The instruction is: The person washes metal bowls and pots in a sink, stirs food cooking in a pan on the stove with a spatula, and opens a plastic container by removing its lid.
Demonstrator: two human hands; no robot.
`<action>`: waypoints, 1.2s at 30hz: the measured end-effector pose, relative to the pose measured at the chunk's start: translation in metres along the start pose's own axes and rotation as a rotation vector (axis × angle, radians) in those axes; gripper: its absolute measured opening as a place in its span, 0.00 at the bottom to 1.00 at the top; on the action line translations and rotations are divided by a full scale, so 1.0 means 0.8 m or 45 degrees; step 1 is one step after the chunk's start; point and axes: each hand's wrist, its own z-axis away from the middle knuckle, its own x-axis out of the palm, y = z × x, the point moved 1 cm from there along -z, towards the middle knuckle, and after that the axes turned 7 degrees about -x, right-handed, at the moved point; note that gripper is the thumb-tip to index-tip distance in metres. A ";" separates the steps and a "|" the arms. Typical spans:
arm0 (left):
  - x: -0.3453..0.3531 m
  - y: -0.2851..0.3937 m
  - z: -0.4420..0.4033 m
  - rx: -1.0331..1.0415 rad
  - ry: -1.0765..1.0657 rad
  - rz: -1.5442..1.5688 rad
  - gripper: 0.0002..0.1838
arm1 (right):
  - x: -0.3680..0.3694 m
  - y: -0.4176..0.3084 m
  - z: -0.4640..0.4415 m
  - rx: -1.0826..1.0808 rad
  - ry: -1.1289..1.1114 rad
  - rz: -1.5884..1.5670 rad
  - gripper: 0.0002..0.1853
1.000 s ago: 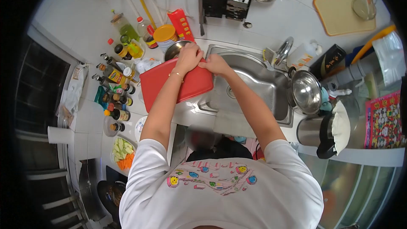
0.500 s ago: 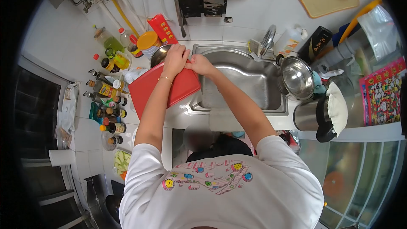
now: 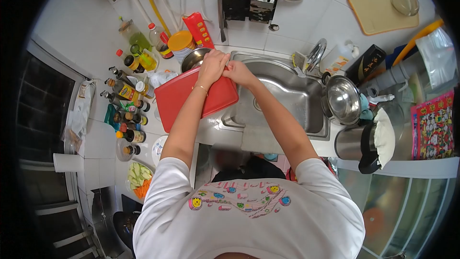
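Note:
A red cutting board (image 3: 179,97) lies tilted on the counter left of the sink. My left hand (image 3: 213,67) rests over its upper edge with the fingers together; whatever is beneath them is hidden. Beside it, my right hand (image 3: 238,72) is closed near the board's upper right corner, touching or almost touching the left hand. What the right fingers hold is too small to make out. Just behind the hands stands a metal bowl (image 3: 193,59), partly covered by the left hand and the board.
The steel sink (image 3: 306,108) lies to the right, with a faucet (image 3: 316,55) behind it. A metal pot (image 3: 343,100) sits at its right edge. Sauce bottles (image 3: 125,90) line the left side, above a dish of cut vegetables (image 3: 139,176). A utensil rack (image 3: 249,9) hangs on the wall.
The camera view has shifted left and then back. Both hands stay together at the red board's upper edge, with little visible change in their grip.

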 end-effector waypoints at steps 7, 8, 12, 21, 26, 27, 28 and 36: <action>-0.007 -0.008 -0.010 0.087 -0.228 0.042 0.18 | -0.019 -0.022 0.024 0.215 -0.165 0.156 0.19; -0.006 -0.008 -0.009 0.132 -0.217 0.086 0.18 | -0.014 -0.026 0.030 0.198 -0.120 0.315 0.19; -0.007 -0.001 -0.008 0.167 -0.147 0.111 0.16 | -0.005 -0.030 0.027 0.239 -0.060 0.307 0.18; 0.001 -0.019 -0.018 0.133 -0.253 0.191 0.12 | 0.011 0.006 0.019 0.207 0.074 -0.170 0.12; -0.021 -0.009 -0.027 0.198 -0.315 0.193 0.10 | 0.018 -0.002 0.024 0.043 0.091 -0.121 0.10; -0.024 -0.011 -0.028 0.194 -0.364 0.216 0.10 | 0.020 -0.014 0.027 0.010 0.103 -0.092 0.10; -0.025 -0.012 -0.030 0.173 -0.386 0.213 0.10 | 0.022 -0.022 0.029 -0.027 0.116 -0.058 0.11; -0.009 0.015 -0.031 0.198 0.153 -0.022 0.12 | 0.005 -0.033 0.057 0.185 0.134 0.264 0.19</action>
